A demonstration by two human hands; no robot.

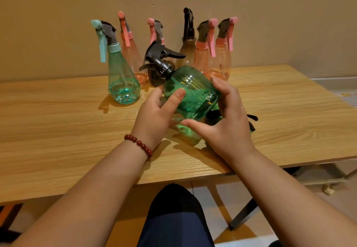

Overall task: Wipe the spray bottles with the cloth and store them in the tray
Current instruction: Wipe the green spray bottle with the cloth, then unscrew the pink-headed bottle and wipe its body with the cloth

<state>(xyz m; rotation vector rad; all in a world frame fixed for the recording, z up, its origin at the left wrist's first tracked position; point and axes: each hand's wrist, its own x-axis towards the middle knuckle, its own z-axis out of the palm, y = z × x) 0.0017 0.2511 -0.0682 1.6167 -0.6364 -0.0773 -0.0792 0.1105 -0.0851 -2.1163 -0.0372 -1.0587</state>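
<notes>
Left hand (154, 115) wrapped the side of a green spray bottle (193, 90) and right hand (228, 123) curled round its base, just above the middle of a wooden table (58, 130). The bottle's long axis slanted, with the trigger head (160, 57) aimed up-left toward other bottles (123, 76) at the table's far edge.

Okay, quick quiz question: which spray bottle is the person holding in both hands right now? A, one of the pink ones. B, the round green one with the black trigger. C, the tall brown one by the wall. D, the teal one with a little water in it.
B: the left hand and right hand both grip the round green bottle, tilted above the table, with its black trigger toward the wall.
</notes>
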